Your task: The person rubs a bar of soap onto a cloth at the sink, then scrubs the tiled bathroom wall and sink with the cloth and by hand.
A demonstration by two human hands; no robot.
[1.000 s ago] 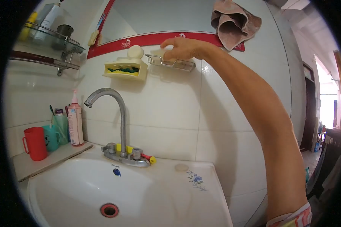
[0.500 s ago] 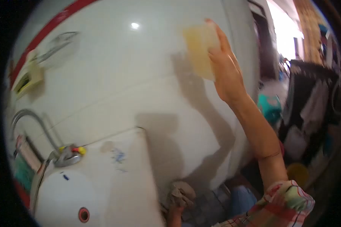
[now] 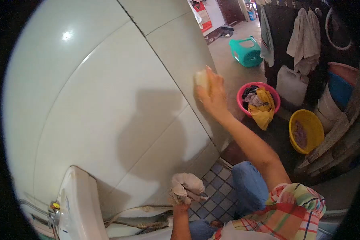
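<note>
My right hand (image 3: 215, 94) is raised at the tiled wall (image 3: 108, 100), near its right-hand edge. Its fingers are wrapped round a pale yellow sponge (image 3: 202, 80), which lies against the tiles. Lower down, my left hand (image 3: 182, 203) holds a crumpled beige cloth (image 3: 188, 183) above the tiled floor. The cloth covers most of the fingers.
The white sink (image 3: 78, 204) stands at the lower left, with hoses (image 3: 144, 209) beside it. To the right are a pink basin (image 3: 276, 96) of clothes, a yellow basin (image 3: 318, 134), a white jug (image 3: 290, 85) and a green stool (image 3: 248, 54).
The view has swung right and down, away from the mirror and faucet. My right hand has left the wire soap rack and now has the sponge farther along the wall. My left hand has come into view.
</note>
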